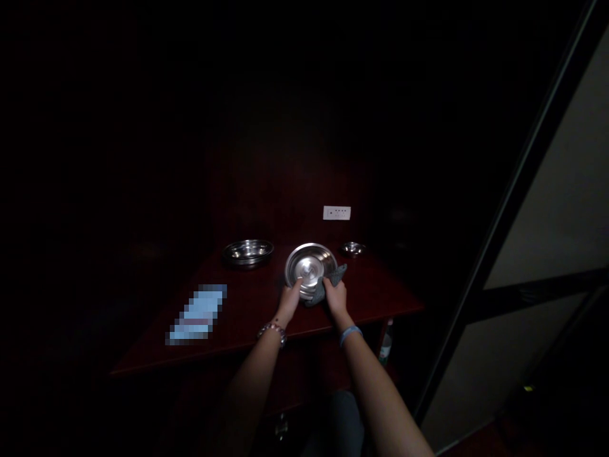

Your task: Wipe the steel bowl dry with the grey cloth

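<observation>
A shiny metal basin (310,261) is tilted toward me above the dark red desk (266,298). My left hand (289,301) grips its lower left rim, thumb on the inside. At the lower right rim, my right hand (337,297) is closed on a grey-green cloth (316,293), which lies against the basin's edge. Part of the cloth sticks up beyond my right fingers. Several stacked metal basins (248,252) rest on the desk to the left, and a small metal bowl (353,249) sits at the back right.
A blurred-out pale blue flat object (197,315) lies on the desk's left side. The back wall carries a white socket panel (337,212). Below the desk's right end stands a bottle (386,346). A dark-framed pale panel (547,222) rises at right. Surroundings are very dark.
</observation>
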A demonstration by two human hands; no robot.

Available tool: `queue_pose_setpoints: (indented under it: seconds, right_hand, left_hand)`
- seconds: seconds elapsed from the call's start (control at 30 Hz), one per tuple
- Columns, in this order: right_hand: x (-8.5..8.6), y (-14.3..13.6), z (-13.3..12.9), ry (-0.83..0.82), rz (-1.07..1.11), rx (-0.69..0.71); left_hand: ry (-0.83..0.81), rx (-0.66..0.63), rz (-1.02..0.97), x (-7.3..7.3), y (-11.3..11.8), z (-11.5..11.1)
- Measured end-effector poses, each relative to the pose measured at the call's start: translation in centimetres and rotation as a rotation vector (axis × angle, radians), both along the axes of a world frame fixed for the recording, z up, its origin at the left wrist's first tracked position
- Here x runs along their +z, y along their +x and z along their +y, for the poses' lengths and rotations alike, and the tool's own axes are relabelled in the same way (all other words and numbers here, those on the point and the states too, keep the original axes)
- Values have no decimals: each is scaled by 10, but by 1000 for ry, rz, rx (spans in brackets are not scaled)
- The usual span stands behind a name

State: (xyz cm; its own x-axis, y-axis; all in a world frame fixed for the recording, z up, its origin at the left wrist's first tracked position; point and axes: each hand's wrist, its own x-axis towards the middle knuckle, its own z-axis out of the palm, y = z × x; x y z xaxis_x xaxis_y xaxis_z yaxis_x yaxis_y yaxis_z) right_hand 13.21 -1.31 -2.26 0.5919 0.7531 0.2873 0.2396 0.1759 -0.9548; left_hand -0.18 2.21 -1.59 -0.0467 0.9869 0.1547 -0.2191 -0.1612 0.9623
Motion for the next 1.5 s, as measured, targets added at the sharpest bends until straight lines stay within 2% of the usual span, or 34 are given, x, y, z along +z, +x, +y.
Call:
queue_pose_setpoints:
  seconds: [0.43,0.77,1.0,1.5]
  right_hand:
    - [0,-1,0,-10,7,-27]
    - [-3,-1,4,44,49,25]
    - [-4,0,4,53,48,23]
    - [-3,-1,3,57,67,28]
  left_hand:
    - [-2,6,52,0,-1,0]
    - [-10,-11,59,2,-1,-3]
    - [34,-17,3,3,0,-4]
    - [33,-31,17,5,0,-7]
